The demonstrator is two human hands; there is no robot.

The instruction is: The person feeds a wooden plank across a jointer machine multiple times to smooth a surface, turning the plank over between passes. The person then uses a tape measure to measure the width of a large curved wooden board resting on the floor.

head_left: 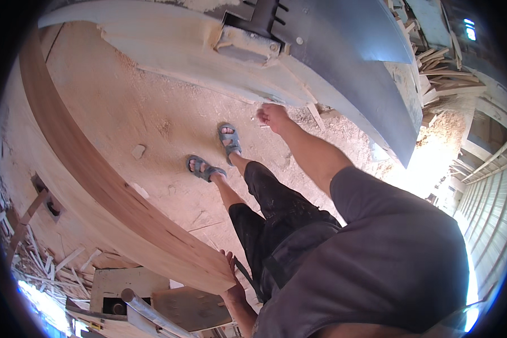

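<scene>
A long wooden board [146,222] runs from the upper left down to the lower middle and appears strongly curved in the fisheye view. My left hand [235,288] grips its near end, fingertips showing over the edge and the palm partly hidden behind the wood. Beyond my feet, my right hand [273,116] is held low beside the dusty pale side of a large machine [236,79]. Its fingers are curled in and slightly blurred, and I see nothing in them. Whether this hand touches the machine I cannot tell.
A dark metal tabletop [343,34] tops the machine at upper right. Sawdust covers the floor [169,129] around my sandals [202,168]. Scrap wood strips [445,73] are piled at the far right, with more offcuts [50,270] at lower left. A metal cylinder [152,312] lies near the board.
</scene>
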